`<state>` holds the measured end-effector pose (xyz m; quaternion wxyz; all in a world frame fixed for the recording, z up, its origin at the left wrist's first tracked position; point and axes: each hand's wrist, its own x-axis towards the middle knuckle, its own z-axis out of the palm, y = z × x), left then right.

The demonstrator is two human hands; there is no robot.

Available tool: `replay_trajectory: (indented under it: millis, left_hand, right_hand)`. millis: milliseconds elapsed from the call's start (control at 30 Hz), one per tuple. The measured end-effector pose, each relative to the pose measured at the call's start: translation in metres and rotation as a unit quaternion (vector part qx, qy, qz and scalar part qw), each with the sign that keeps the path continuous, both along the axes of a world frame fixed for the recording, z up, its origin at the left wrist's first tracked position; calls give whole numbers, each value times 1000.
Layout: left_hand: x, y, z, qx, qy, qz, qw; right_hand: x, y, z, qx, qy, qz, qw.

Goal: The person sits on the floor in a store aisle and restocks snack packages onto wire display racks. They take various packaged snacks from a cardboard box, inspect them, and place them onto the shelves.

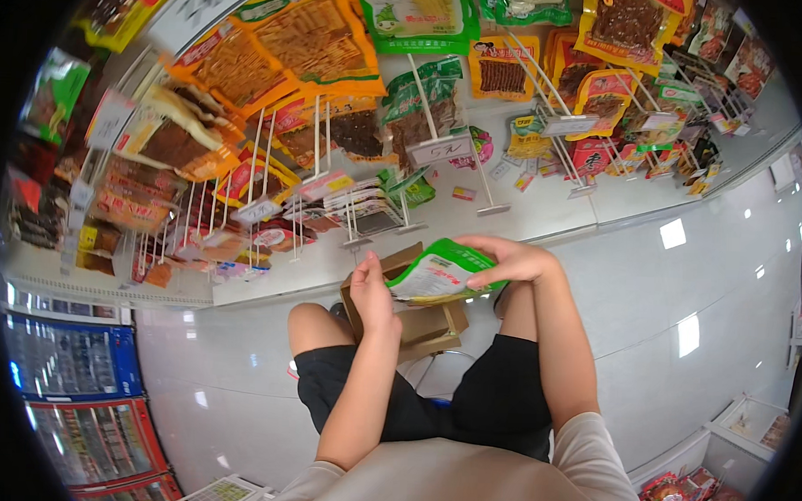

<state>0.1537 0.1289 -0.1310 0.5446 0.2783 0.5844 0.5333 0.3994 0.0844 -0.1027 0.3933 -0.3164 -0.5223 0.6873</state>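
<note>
My right hand point(515, 260) is closed on the right side of a snack packet point(437, 274), with the thumb across its face. The packet is flat and tilted, white in the middle with a bright green border and a yellowish lower edge. My left hand point(372, 294) is at the packet's left edge with its fingers curled. What lies inside those fingers, if anything, is hidden. Below both hands an opened cardboard box point(425, 333) stands between my knees, its inside mostly covered by the packet.
Hanging snack packets point(324, 40) fill the display ahead on metal hooks point(424, 97) with price tags. Beneath them runs a white shelf base point(543, 216). Blue and red display cases point(70, 358) stand at the left, and a white bin point(721, 456) with red packets is at the lower right.
</note>
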Motion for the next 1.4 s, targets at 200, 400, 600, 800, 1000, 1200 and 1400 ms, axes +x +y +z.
replay_trajectory:
  millis: [200,400,600,800,1000,1200,1400]
  left_hand:
    - [-39,-24,55,77,-16,-67,995]
    - [-67,-50,125,169,-32,-380,909]
    - [-79,-68,143,148,29,-442,884]
    - [-78,-74,147,117,-56,-283,950]
    - [-64,-96,133,116,-37,-356,926]
    - [-56,-88,137,121,-59,-460,878]
    - [-58,-69,142,224,38,-311,923]
  right_hand:
    - [-61,-63,14,-59,-50,-184,980]
    - [-65,-121,55,-65,18,-383,921]
    - [-75,-143,72,-52,177,-417,890]
    - [-95,-150,59,57,397,-237,885]
    - [-124,-145,48,-50,175,-420,889]
    - [-89,-141,71,-33,118,-460,879]
    - [-89,-142,59,-12,140,-476,868]
